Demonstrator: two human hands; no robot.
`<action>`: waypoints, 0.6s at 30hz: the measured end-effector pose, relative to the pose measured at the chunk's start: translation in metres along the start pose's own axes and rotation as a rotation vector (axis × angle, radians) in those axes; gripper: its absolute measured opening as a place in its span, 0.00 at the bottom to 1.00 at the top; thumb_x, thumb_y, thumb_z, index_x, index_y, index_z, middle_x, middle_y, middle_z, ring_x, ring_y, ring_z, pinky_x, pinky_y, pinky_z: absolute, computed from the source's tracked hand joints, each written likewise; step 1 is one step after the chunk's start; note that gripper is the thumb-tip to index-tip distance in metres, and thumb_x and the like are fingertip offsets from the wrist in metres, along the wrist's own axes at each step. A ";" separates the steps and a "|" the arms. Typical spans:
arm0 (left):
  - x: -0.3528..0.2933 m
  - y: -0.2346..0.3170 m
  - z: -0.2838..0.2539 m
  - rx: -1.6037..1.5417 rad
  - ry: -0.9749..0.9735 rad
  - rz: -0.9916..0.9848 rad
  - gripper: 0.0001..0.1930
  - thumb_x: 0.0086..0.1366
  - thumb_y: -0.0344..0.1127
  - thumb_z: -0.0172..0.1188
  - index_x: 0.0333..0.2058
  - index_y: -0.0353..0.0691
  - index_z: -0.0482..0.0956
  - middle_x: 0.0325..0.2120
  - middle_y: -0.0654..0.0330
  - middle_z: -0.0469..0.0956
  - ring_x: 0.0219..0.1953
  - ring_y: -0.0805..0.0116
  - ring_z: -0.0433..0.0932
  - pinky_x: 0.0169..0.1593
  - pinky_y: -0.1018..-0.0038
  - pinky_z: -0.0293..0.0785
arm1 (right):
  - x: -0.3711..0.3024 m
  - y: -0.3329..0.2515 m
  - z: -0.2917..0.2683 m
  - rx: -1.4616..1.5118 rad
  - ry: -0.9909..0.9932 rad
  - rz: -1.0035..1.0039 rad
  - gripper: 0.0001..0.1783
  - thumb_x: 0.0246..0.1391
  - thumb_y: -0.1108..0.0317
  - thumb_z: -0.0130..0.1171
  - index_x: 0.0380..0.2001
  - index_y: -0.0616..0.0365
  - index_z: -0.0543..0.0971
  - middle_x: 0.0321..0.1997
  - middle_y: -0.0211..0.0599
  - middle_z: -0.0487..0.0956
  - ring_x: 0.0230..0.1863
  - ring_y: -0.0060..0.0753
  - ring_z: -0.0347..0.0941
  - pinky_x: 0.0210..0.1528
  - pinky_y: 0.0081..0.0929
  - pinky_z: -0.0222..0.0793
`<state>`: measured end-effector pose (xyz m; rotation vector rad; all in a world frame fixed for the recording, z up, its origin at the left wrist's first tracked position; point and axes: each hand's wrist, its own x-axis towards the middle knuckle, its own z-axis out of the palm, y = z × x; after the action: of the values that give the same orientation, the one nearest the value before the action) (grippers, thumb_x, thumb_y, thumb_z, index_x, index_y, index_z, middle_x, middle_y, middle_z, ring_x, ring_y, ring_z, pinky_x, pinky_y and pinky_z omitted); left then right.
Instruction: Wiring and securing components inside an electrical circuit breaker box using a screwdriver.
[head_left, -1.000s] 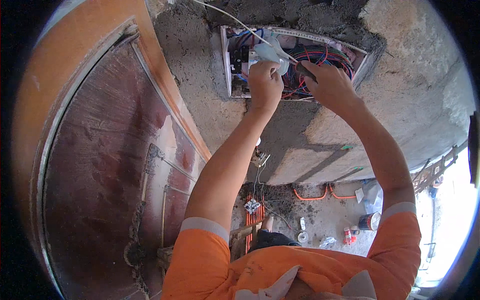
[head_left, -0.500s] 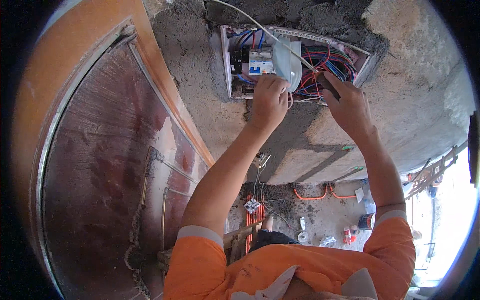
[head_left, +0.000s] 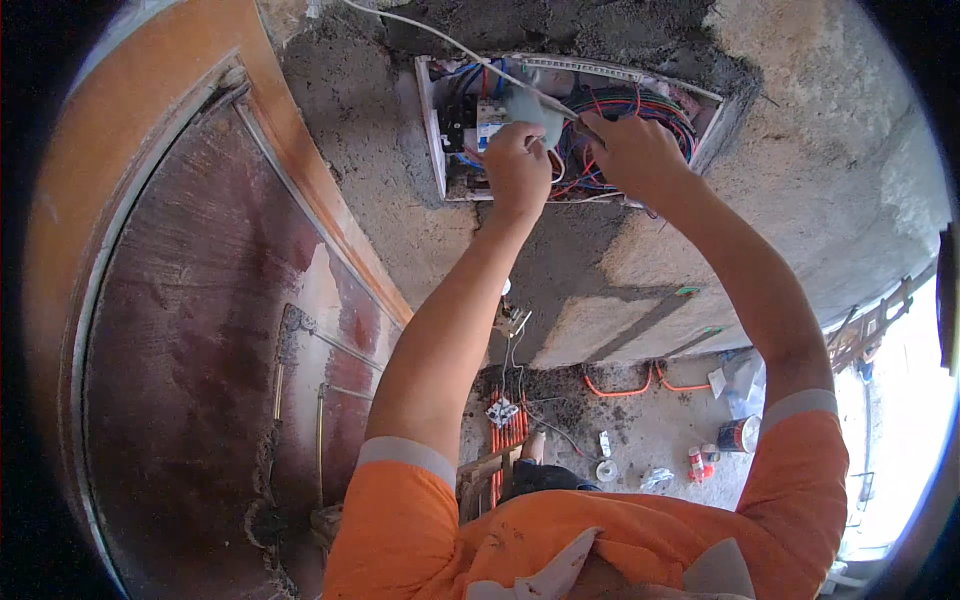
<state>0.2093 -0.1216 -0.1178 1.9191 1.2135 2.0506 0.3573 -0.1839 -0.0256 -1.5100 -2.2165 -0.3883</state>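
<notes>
An electrical distribution box (head_left: 431, 135) is set into the rough wall ahead. At its middle, my left hand (head_left: 518, 172) is closed in a pinch in front of a circuit breaker (head_left: 487, 130); what it holds is hidden. A blurred, pale translucent piece (head_left: 538, 112) hangs just beside those fingers. My right hand (head_left: 645, 155) is closed at the end of a white cable (head_left: 450, 42), which comes down from the upper left. A dark edge shows at the right fingers, mostly covered. Red, blue and green wires (head_left: 670, 115) lie coiled inside the box, behind the right hand.
A wooden-framed, dusty dark red door panel (head_left: 190, 330) takes up the left side. Below lie orange conduits (head_left: 620, 392), a paint bucket (head_left: 738, 435), a red bottle (head_left: 696, 463) and a white roll (head_left: 606, 472) on the debris-strewn floor.
My right hand has moved left, closer to my left hand, and the cable's end has come along. The dark tool with a brown part seen in my right hand is now mostly hidden.
</notes>
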 end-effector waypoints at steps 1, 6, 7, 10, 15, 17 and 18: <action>-0.001 0.001 0.000 -0.003 -0.004 0.044 0.07 0.49 0.20 0.55 0.29 0.33 0.78 0.28 0.52 0.79 0.32 0.56 0.80 0.37 0.68 0.74 | -0.005 -0.004 -0.001 -0.144 -0.014 -0.014 0.20 0.49 0.62 0.53 0.47 0.53 0.76 0.25 0.50 0.77 0.28 0.50 0.76 0.34 0.42 0.72; 0.003 0.001 -0.002 -0.017 0.002 0.023 0.07 0.50 0.20 0.55 0.29 0.33 0.78 0.27 0.51 0.79 0.32 0.55 0.80 0.37 0.68 0.74 | 0.002 0.004 0.001 -0.041 0.011 -0.122 0.21 0.50 0.63 0.52 0.49 0.53 0.73 0.22 0.51 0.76 0.27 0.53 0.75 0.33 0.45 0.72; 0.003 0.000 -0.001 -0.019 0.003 0.024 0.07 0.50 0.20 0.55 0.29 0.33 0.78 0.27 0.51 0.79 0.32 0.55 0.80 0.37 0.68 0.74 | 0.003 0.003 0.005 -0.056 -0.026 -0.066 0.21 0.51 0.63 0.52 0.50 0.53 0.72 0.22 0.52 0.76 0.27 0.53 0.75 0.33 0.46 0.72; 0.001 -0.006 -0.004 -0.018 0.000 -0.047 0.07 0.50 0.20 0.55 0.30 0.33 0.78 0.26 0.51 0.79 0.32 0.57 0.80 0.37 0.69 0.75 | -0.003 -0.002 0.007 -0.191 -0.079 -0.022 0.22 0.51 0.63 0.52 0.51 0.52 0.71 0.22 0.52 0.75 0.28 0.54 0.75 0.32 0.47 0.72; 0.000 0.002 -0.005 -0.133 -0.061 -0.088 0.06 0.47 0.20 0.56 0.27 0.32 0.78 0.27 0.48 0.79 0.33 0.52 0.78 0.39 0.65 0.73 | -0.012 -0.009 -0.007 -0.231 -0.181 0.042 0.24 0.50 0.65 0.50 0.52 0.52 0.70 0.23 0.49 0.77 0.29 0.53 0.77 0.32 0.47 0.74; 0.001 0.005 -0.006 -0.113 -0.044 -0.090 0.06 0.47 0.20 0.56 0.27 0.32 0.78 0.27 0.48 0.79 0.33 0.52 0.78 0.38 0.65 0.73 | -0.007 -0.005 0.010 -0.135 -0.089 0.007 0.24 0.51 0.64 0.53 0.53 0.50 0.69 0.21 0.47 0.75 0.29 0.51 0.76 0.33 0.44 0.72; 0.001 0.006 -0.009 -0.089 -0.049 -0.128 0.06 0.47 0.20 0.55 0.26 0.33 0.78 0.26 0.49 0.78 0.32 0.52 0.78 0.38 0.65 0.73 | -0.008 -0.005 0.010 -0.132 -0.087 0.004 0.24 0.51 0.64 0.53 0.53 0.50 0.69 0.21 0.47 0.75 0.29 0.51 0.76 0.33 0.44 0.72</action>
<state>0.2037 -0.1295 -0.1127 1.7925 1.1810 1.9476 0.3529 -0.1877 -0.0383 -1.6276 -2.2938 -0.4843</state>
